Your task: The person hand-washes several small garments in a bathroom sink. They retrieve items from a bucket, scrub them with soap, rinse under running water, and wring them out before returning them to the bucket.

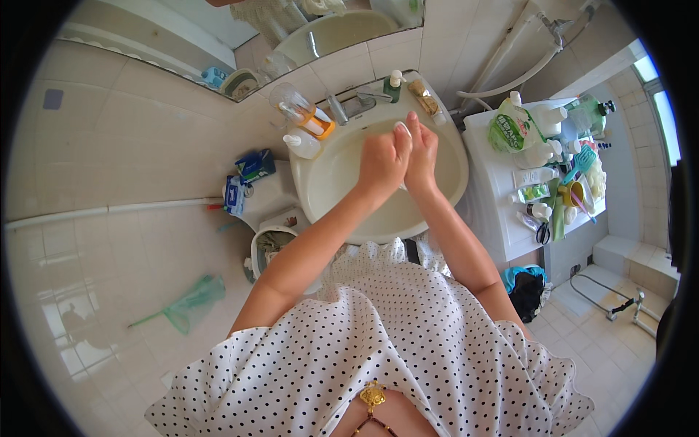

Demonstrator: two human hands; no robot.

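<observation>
Over the washbasin (pixel 349 218), my left hand (pixel 382 161) is pressed against my right hand (pixel 422 155). The left fingers are curled, and most of them are hidden from me. The right thumb points up towards the tap. Something white (pixel 403 127) shows by the left thumb, with a little more white below between the palms; I cannot tell if it is lather or a cloth. A metal tap (pixel 337 108) stands at the back rim, its lever tilted to the right. Beside it are a green pump bottle (pixel 392 87) and a squeeze tube (pixel 426 101).
A white bottle (pixel 302 144) and an orange-rimmed holder (pixel 317 124) stand on the basin's left rim. Several bottles, a green refill pouch (pixel 510 128) and scissors (pixel 543 233) crowd a white top (pixel 483 169) on the right. A bin (pixel 256 257) sits low left. A mirror (pixel 327 41) hangs above.
</observation>
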